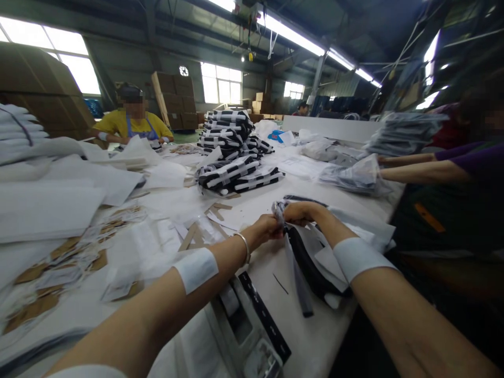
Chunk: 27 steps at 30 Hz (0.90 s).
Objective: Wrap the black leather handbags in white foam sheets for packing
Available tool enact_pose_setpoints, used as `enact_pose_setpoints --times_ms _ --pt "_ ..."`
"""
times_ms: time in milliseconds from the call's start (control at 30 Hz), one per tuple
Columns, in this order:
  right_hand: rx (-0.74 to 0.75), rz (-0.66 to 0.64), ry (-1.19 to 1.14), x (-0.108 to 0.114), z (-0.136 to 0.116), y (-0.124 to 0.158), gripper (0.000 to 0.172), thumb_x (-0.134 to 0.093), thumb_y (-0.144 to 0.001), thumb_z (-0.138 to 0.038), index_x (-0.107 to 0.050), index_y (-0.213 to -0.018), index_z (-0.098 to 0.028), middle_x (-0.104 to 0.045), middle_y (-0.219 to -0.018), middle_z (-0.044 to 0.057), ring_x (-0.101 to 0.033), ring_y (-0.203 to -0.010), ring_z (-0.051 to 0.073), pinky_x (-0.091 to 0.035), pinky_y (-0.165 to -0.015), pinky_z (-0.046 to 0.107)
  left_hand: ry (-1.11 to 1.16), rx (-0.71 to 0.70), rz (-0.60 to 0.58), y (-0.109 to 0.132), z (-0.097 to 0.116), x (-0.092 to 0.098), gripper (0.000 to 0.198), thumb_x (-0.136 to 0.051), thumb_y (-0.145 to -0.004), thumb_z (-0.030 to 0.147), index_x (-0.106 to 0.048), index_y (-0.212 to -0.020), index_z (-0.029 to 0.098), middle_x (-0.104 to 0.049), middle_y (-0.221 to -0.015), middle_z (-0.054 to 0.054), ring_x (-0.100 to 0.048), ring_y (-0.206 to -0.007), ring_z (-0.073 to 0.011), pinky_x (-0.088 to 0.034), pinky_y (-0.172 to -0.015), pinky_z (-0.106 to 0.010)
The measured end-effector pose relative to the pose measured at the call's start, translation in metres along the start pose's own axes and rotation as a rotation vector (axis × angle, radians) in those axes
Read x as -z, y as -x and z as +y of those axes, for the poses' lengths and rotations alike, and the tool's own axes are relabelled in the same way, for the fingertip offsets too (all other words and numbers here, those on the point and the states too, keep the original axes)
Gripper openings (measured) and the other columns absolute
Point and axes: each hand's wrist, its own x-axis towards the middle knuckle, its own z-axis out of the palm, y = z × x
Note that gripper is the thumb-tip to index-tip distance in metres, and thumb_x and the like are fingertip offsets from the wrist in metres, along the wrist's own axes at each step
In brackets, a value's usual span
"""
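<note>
Both hands meet mid-table: left hand (266, 229) and right hand (300, 212) pinch closed on the same dark-and-white garment (303, 262), probably a folded shirt, whose long axis trails toward 6 o'clock, nearer the right arm

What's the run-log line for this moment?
left hand: gripping garment | right hand: gripping same garment | beyond: striped stack on table
</note>
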Motion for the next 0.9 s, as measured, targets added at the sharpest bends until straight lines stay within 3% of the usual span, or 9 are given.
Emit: enact_pose_setpoints --times_ms 100,233,300,400,467,600,800,900 --pt "-0.047 -0.089 -0.093 0.000 0.005 0.009 0.020 -0.062 -0.082 -0.015 -0.056 -0.063 -0.015 -0.044 -0.046 -0.006 -0.032 -0.038 0.005 -0.024 -0.035 0.017 -0.126 -0.066 0.085 0.004 0.002 0.000 0.028 -0.060 -0.096 0.034 -0.060 -0.115 0.014 -0.065 -0.102 -0.005 -0.065 -0.081 -0.0145 -0.058 -0.070 -0.031" --pt "-0.030 -0.104 -0.230 -0.005 0.009 0.014 0.019 -0.056 -0.082 -0.015 -0.057 -0.063 -0.014 -0.048 -0.048 -0.004 -0.036 -0.039 0.005 -0.026 -0.036 0.015 -0.350 -0.150 0.207 0.008 0.007 0.009 0.010 -0.064 -0.089 0.021 -0.066 -0.087 0.012 -0.063 -0.069 -0.002 -0.065 -0.065 -0.0147 -0.054 -0.064 -0.027" --pt "-0.046 -0.090 -0.275 -0.008 0.011 0.015 0.021 -0.057 -0.079 -0.014 -0.055 -0.058 -0.015 -0.048 -0.046 -0.003 -0.039 -0.040 0.005 -0.028 -0.037 0.015 -0.467 -0.207 0.253 0.013 0.011 0.012 0.011 -0.066 -0.082 0.014 -0.066 -0.071 0.015 -0.062 -0.063 -0.005 -0.069 -0.075 -0.0207 -0.053 -0.072 -0.030" --pt "-0.072 -0.039 -0.328 -0.007 0.016 0.023 0.017 -0.061 -0.076 -0.013 -0.056 -0.060 -0.014 -0.054 -0.050 -0.002 -0.046 -0.043 0.007 -0.036 -0.039 0.015 -0.625 -0.257 0.292 0.024 0.015 0.014 0.014 -0.066 -0.076 0.011 -0.064 -0.063 0.017 -0.068 -0.074 -0.010 -0.067 -0.100 -0.0290 -0.049 -0.086 -0.036" --pt "-0.072 0.000 -0.366 -0.004 0.020 0.032 0.004 -0.065 -0.076 -0.015 -0.063 -0.072 -0.014 -0.061 -0.059 -0.001 -0.053 -0.049 0.008 -0.043 -0.043 0.016 -0.706 -0.247 0.277 0.029 0.019 0.017 0.013 -0.069 -0.071 0.012 -0.063 -0.060 0.018 -0.069 -0.078 -0.011 -0.064 -0.104 -0.0315 -0.047 -0.088 -0.038" --pt "-0.003 0.042 -0.545 -0.004 0.031 0.047 0.024 -0.073 -0.070 -0.012 -0.067 -0.093 -0.015 -0.067 -0.071 0.000 -0.061 -0.058 0.010 -0.055 -0.057 0.021 -0.791 -0.211 0.183 0.037 0.030 0.026 0.010 -0.075 -0.061 0.014 -0.065 -0.060 0.018 -0.065 -0.067 -0.005 -0.065 -0.090 -0.0281 -0.048 -0.080 -0.034" --pt "0.048 0.054 -0.608 -0.026 0.036 0.050 0.027 -0.069 -0.069 -0.008 -0.066 -0.095 -0.015 -0.067 -0.063 0.001 -0.062 -0.055 0.011 -0.051 -0.052 0.018 -0.689 -0.199 0.087 0.046 0.032 0.032 0.002 -0.067 -0.066 0.016 -0.068 -0.068 0.015 -0.058 -0.058 0.001 -0.057 -0.064 -0.0146 -0.042 -0.059 -0.023" --pt "0.078 0.061 -0.616 -0.028 0.037 0.050 0.040 -0.065 -0.066 -0.007 -0.064 -0.105 -0.016 -0.072 -0.073 0.004 -0.063 -0.058 0.012 -0.050 -0.050 0.018 -0.592 -0.178 0.066 0.046 0.026 0.034 0.003 -0.063 -0.067 0.014 -0.066 -0.067 0.013 -0.058 -0.059 0.000 -0.054 -0.058 -0.0116 -0.040 -0.055 -0.022"
